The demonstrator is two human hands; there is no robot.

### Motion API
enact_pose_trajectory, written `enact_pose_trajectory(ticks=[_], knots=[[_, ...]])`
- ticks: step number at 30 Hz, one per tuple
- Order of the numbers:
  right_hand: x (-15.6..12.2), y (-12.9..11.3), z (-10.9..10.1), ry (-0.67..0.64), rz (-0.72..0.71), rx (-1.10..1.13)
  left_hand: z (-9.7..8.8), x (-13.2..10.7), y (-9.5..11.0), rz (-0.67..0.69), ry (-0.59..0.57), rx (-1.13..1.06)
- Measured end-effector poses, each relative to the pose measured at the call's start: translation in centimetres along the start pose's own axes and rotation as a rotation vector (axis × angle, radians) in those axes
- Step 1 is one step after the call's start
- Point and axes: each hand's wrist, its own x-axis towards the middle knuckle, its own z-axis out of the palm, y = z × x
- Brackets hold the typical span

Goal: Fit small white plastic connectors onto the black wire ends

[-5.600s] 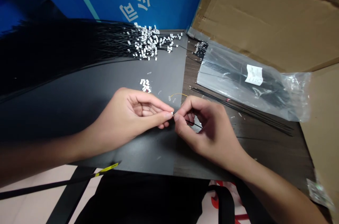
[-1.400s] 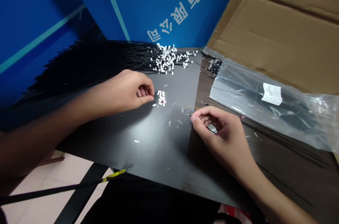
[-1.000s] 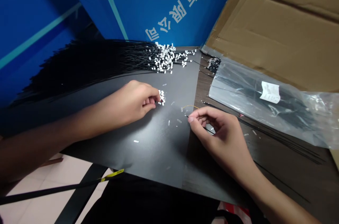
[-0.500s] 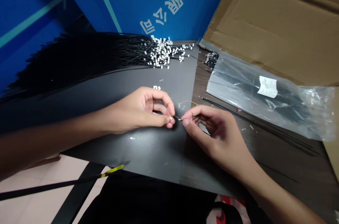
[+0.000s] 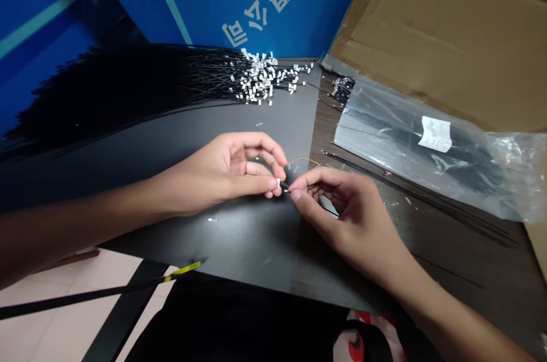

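Observation:
Over the middle of the table, my left hand (image 5: 239,174) pinches a small white connector (image 5: 278,183) between thumb and fingers. Close to its right, my right hand (image 5: 346,208) is closed in a pinch on a thin black wire (image 5: 330,212), whose rear part shows below the palm. A tiny pale tip (image 5: 286,190) sticks out at the right fingertips. A short dark stretch of wire spans the gap between the hands; whether it enters the connector I cannot tell.
At the back left lies a large bundle of black wires (image 5: 171,74) with white connectors (image 5: 260,74) on their ends. On the right are a clear plastic bag (image 5: 384,117), loose black wires (image 5: 419,196) and a cardboard box (image 5: 444,37). A yellow-tipped black strap (image 5: 183,271) crosses the front edge.
My left hand has moved slightly right, nearer my right fingertips, and the white connector shows more at its fingertips. The right hand keeps its pinch, almost in place. The view has shifted a little.

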Motion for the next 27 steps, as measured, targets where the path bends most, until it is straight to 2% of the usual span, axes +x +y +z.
enact_pose_trajectory(ticks=[10, 27], knots=[[-0.47, -0.14, 0.03, 0.05, -0.121, -0.163, 0.17, 0.05, 0.12, -0.023, -0.022, -0.086], [-0.61, 0.03, 0.1, 0.064, -0.147, -0.209, 0.02, 0.17, -0.26, -0.038, -0.005, -0.066]])
